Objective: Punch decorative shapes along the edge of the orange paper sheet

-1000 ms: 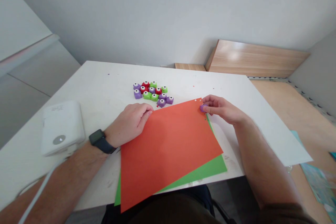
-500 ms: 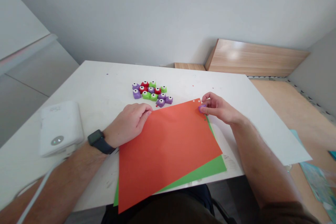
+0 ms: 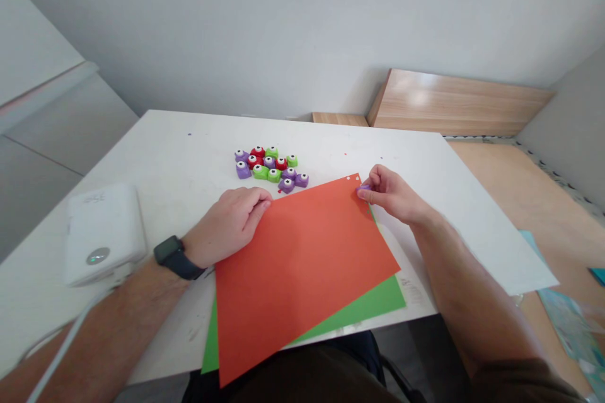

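On my remote feed, an orange sheet lies aslant at lower center (two small holes near its upper-right corner), overlapping a green sheet; a purple punch, mostly hidden, sits at the orange sheet's right edge.

Left hand: I see it resting at the left end of the orange sheet's far edge; I can't tell whether it grips.
Right hand: pinching a purple punch at the far-right corner, near two small cutouts.
Green sheet: partly beneath the orange one.
Other punches: clustered on my white table.
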The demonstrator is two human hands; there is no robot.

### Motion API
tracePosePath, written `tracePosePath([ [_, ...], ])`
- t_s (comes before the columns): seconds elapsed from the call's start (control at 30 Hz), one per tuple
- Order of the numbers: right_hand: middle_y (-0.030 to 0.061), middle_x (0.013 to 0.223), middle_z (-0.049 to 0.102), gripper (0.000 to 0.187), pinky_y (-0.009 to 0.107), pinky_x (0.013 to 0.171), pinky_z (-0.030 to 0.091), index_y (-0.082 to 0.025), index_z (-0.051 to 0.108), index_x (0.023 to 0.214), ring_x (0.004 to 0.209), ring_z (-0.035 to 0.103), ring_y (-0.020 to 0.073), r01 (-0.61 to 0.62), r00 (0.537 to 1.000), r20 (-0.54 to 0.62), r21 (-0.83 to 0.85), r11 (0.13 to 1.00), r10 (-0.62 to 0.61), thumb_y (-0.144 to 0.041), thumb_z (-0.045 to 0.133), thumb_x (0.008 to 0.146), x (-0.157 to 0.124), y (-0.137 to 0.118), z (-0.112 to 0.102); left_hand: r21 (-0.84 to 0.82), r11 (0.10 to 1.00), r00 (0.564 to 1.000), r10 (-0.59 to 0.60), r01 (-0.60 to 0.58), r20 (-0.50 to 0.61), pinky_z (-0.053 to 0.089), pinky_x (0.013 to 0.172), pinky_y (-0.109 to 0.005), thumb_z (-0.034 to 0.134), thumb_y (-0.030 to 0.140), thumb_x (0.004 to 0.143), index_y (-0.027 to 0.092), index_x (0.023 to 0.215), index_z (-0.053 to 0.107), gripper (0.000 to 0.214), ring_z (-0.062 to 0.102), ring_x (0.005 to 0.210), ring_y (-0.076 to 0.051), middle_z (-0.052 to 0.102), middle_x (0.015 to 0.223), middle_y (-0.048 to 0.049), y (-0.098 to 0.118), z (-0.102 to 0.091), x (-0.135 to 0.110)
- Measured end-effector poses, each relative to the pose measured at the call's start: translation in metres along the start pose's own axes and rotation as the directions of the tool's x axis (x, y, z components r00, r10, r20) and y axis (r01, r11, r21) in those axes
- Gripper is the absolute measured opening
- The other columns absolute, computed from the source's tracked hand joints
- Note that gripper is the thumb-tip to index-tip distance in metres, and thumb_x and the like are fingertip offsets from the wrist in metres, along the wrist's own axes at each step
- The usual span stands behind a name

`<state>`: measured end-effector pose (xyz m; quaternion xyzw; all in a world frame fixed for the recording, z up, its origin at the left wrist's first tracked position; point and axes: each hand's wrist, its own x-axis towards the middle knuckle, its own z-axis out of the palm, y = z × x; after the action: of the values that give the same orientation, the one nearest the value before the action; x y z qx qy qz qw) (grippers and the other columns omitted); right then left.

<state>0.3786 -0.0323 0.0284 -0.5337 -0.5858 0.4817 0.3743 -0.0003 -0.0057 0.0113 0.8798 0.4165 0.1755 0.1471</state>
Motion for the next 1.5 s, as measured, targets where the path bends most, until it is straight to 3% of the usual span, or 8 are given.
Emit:
tracePosePath([
  [0.23,-0.0014,0.078,0.060,0.058,0.034,0.064,0.041,-0.027,0.034,0.083,0.071,0.053,0.0182,0.023,1.000,-0.012,-0.098,0.995,-0.024,-0.055,0.085,0.081,0.001,0.006,0.000,-0.005,1.000,1.000,-0.004,0.004,-0.002,0.048,0.091,-0.043,0.040,0.038,0.111,0.022,0.107,0.064,0.030,0.066,0.096,-0.028,0.073,0.104,-0.0080,0.000,-0.001,0.000],
  [0.5,0.0005,0.077,0.062,0.057,0.036,0.063,0.043,-0.028,0.041,0.084,0.076,0.058,0.0235,-0.007,0.998,-0.067,-0.135,0.991,-0.002,-0.059,0.088,0.074,0.004,0.010,0.003,-0.018,1.000,1.000,0.002,-0.002,-0.003,0.047,0.091,-0.042,0.040,0.038,0.111,0.021,0.106,0.064,0.030,0.066,0.096,-0.028,0.072,0.103,-0.0076,0.002,-0.002,0.000],
  [0.67,0.0007,0.077,0.063,0.055,0.035,0.062,0.043,-0.028,0.042,0.086,0.074,0.056,0.0220,-0.014,0.999,-0.042,-0.154,0.988,0.008,-0.059,0.087,0.075,0.002,0.008,0.002,-0.018,1.000,1.000,0.005,-0.005,-0.003,0.047,0.090,-0.041,0.041,0.038,0.111,0.021,0.105,0.064,0.029,0.066,0.094,-0.027,0.072,0.102,-0.0073,0.001,-0.002,0.001],
  [1.17,-0.0049,0.069,0.049,0.045,0.029,0.060,0.034,-0.026,0.037,0.078,0.065,0.041,0.0143,0.021,0.987,-0.140,-0.355,0.935,-0.076,-0.044,0.078,0.079,0.004,0.008,0.011,-0.009,1.000,1.000,0.009,-0.009,0.004,0.045,0.091,-0.040,0.041,0.036,0.111,0.021,0.106,0.063,0.027,0.064,0.095,-0.026,0.071,0.103,-0.0070,-0.001,0.000,0.000],
  [1.5,-0.0043,0.070,0.049,0.043,0.029,0.060,0.033,-0.026,0.036,0.077,0.066,0.042,0.0150,0.016,0.991,-0.116,-0.396,0.918,-0.068,-0.044,0.075,0.082,0.004,0.008,0.013,-0.018,1.000,1.000,0.008,-0.008,0.008,0.046,0.090,-0.040,0.041,0.037,0.111,0.021,0.106,0.063,0.027,0.064,0.096,-0.026,0.071,0.103,-0.0066,-0.002,0.000,0.000],
])
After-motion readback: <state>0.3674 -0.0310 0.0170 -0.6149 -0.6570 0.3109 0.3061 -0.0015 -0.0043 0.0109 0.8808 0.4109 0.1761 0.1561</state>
